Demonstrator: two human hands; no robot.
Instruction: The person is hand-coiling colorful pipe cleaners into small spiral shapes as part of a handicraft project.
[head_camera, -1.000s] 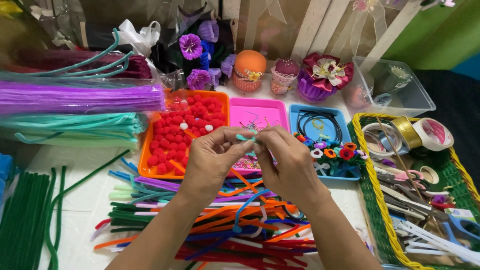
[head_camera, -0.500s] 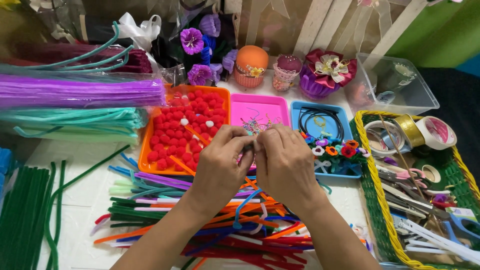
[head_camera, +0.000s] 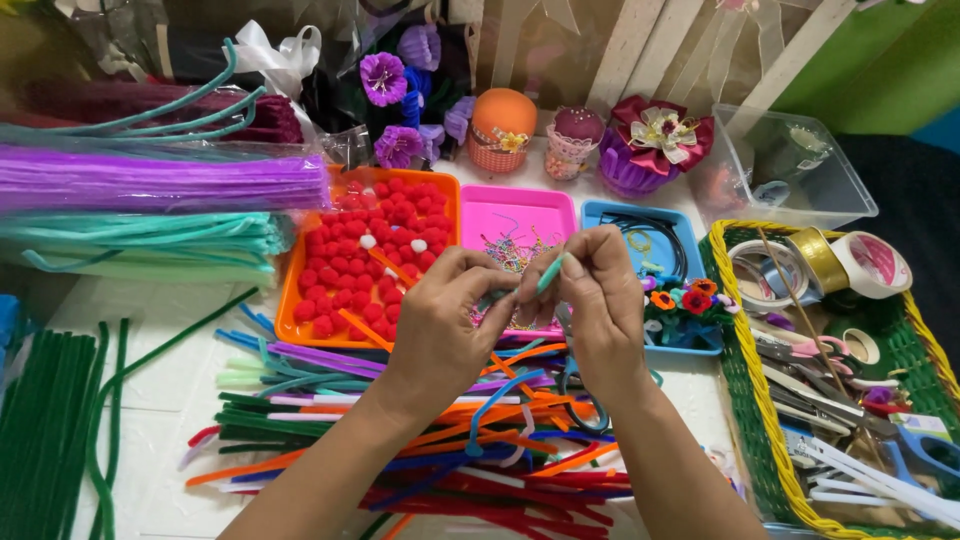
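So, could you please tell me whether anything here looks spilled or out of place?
Nothing looks spilled. The pipe cleaners lie in a loose, crisscrossed heap on the table under both hands, while the red pompoms stay inside the orange tray.

pipe cleaner (head_camera: 549, 272) pinched between the left hand (head_camera: 445, 335) and right hand (head_camera: 603, 305): pale teal
left tray (head_camera: 300, 290): orange, filled with red pompoms (head_camera: 350, 260) and a few white ones
middle tray (head_camera: 515, 208): hot pink
right tray (head_camera: 610, 212): blue, with small orange and red flowers (head_camera: 682, 298) in it
loose stems on the table (head_camera: 430, 460): a mix of red, orange, blue, green, purple and white
bagged bundle (head_camera: 150, 180): bright purple
bundle below it (head_camera: 130, 240): mint green
stems at far left (head_camera: 50, 430): dark green
basket (head_camera: 745, 400): green weave with a yellow rim
tape rolls (head_camera: 820, 260): gold, white and clear
round pot (head_camera: 503, 128): orange
flowers at the back (head_camera: 385, 80): purple
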